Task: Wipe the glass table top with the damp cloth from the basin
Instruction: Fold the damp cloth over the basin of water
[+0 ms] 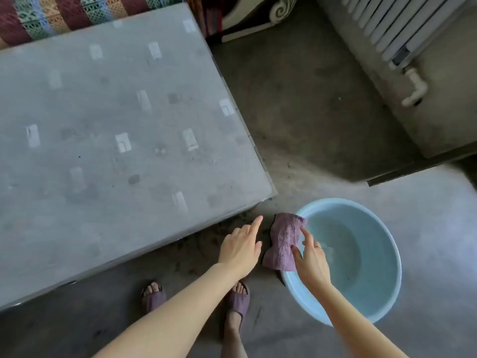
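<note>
Right grip (308, 257) pinches cloth (282, 241) draped over basin (382, 301) rim at 9 o'clock, likely so it drips into the water. Left grip (241, 250) spread, empty, beside cloth. Dusty worktop (116, 130) at 10 o'clock, not yet wiped.

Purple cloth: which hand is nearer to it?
Right. The right hand touches the purple cloth draped over the basin rim; the left hand hovers just left of it, apart.
</note>
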